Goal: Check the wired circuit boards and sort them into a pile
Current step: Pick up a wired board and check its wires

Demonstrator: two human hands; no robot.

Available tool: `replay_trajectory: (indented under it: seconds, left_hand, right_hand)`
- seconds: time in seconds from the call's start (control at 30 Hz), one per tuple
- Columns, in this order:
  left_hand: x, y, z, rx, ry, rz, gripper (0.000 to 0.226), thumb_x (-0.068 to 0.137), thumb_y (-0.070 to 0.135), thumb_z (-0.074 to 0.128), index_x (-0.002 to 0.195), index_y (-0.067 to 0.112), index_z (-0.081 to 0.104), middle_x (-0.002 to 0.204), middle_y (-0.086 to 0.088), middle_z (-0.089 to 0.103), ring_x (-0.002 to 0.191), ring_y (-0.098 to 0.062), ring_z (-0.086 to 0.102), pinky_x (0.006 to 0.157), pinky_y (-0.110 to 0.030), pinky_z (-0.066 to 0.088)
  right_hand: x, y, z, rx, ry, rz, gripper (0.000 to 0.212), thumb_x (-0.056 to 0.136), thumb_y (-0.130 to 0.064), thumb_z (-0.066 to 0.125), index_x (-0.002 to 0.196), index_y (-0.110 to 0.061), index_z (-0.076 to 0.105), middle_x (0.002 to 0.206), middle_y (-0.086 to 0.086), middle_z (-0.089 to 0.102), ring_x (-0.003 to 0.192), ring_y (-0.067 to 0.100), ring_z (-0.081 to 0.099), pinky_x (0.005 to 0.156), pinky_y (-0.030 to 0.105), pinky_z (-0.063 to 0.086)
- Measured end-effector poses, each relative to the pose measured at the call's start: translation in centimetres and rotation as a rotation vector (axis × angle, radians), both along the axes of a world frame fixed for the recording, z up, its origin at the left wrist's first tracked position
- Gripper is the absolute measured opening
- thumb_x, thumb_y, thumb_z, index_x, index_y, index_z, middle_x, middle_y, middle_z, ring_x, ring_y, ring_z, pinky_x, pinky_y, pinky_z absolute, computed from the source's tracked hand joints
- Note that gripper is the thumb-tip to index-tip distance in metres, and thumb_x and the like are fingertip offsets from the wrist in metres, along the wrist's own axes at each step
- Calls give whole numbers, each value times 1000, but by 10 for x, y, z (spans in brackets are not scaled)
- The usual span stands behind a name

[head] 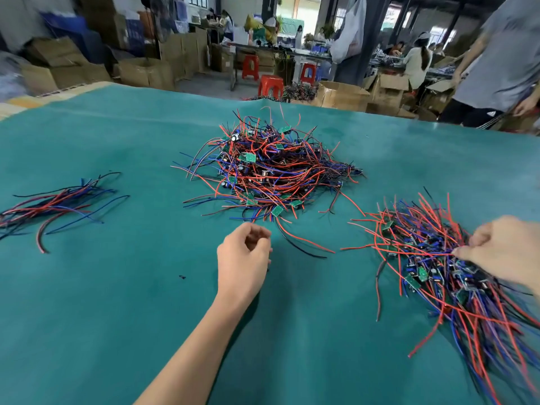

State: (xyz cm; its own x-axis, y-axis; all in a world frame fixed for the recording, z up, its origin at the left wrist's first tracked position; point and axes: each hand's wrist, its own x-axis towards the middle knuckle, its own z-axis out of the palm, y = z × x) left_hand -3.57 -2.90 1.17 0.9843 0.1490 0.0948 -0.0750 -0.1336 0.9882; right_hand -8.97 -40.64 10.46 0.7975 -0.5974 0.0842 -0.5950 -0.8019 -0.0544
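At lower right, the right hand [505, 252] pinches red wires of a flat pile of wired green circuit boards [432, 276]. The left hand [244, 254], centre frame, hovers loosely curled and holding nothing over the teal-covered bench [117, 287], just below the tangled central heap of boards [268, 168]. Loose wires [55, 203] lie at left.

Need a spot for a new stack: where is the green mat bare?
Bare green mat runs between the small loose wire bundle and the big central tangle of wired boards, and along the near edge left of the left hand. Crowded on the right, where the right hand rests on the sorted pile.
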Motion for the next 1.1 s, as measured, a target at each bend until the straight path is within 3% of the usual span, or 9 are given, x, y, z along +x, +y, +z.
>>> replay_trajectory:
  seconds: [0.07, 0.17, 0.3, 0.4, 0.53, 0.7, 0.83, 0.97, 1.1]
  left_hand:
    - [0, -1, 0, 35, -2, 0, 17, 75, 18, 51, 77, 24, 67, 68, 5, 69, 67, -20, 68, 65, -35, 58]
    - [-1, -4, 0, 64, -11, -18, 15, 74, 18, 53, 78, 23, 67, 69, 6, 69, 70, -20, 68, 72, -43, 59]
    - [-2, -2, 2, 86, -14, -9, 16, 73, 19, 52, 78, 23, 67, 70, 5, 69, 71, -19, 68, 74, -45, 58]
    - [-2, -1, 2, 72, -6, -15, 17, 72, 19, 51, 78, 23, 67, 70, 5, 69, 70, -20, 68, 75, -44, 58]
    - [1, -1, -2, 91, -15, -31, 16, 75, 16, 54, 78, 24, 66, 67, 7, 68, 67, -16, 67, 73, -42, 58]
    - [3, -2, -4, 87, -15, -57, 15, 77, 16, 55, 79, 21, 68, 66, 4, 70, 66, -19, 68, 70, -41, 59]
    - [-2, -4, 4, -172, 47, -223, 16, 94, 6, 55, 91, 10, 69, 81, -10, 74, 71, -23, 71, 60, -34, 58]
    - [-10, -5, 13, -492, 205, -660, 28, 100, 28, 53, 112, 6, 66, 106, -19, 73, 91, -28, 72, 77, -35, 58]
    - [-16, 0, 16, -443, 265, -995, 36, 96, 39, 58, 119, 12, 63, 93, -15, 74, 62, -19, 69, 42, -18, 41]
  right_hand:
    - [6, 22, 6, -10, -162, -21, 31, 64, -43, 87, 54, -23, 66, 59, 11, 66, 71, 37, 67, 73, 50, 60]
    - [33, 109, 10, 33, -394, 270, 16, 65, -53, 64, 81, -54, 65, 61, -15, 66, 69, 21, 66, 69, 32, 57]
    - [93, 223, -23, 262, -228, 637, 21, 79, -46, 73, 89, -28, 69, 92, -9, 73, 97, 24, 67, 86, 38, 55]
    - [125, 253, -52, 275, -197, 548, 44, 83, -55, 73, 106, -20, 59, 110, 5, 65, 106, 33, 60, 85, 41, 52]
    - [139, 252, -59, 426, -266, 455, 18, 78, -35, 76, 89, -20, 73, 96, 8, 73, 99, 31, 65, 82, 35, 53]
    - [107, 228, -31, 1353, -425, 243, 9, 72, -9, 76, 64, -9, 73, 66, 11, 68, 48, 16, 62, 49, 25, 53]
    - [58, 216, -28, 2072, -386, 128, 15, 70, -1, 67, 81, -1, 78, 70, 9, 62, 49, 10, 57, 43, 17, 47]
    - [34, 211, -32, 2572, -330, 336, 46, 60, 4, 77, 105, 7, 73, 80, 8, 58, 61, 8, 51, 49, 14, 47]
    - [30, 199, -27, 2774, -283, 628, 37, 74, 3, 72, 110, 7, 67, 87, 13, 60, 67, 17, 57, 56, 21, 50]
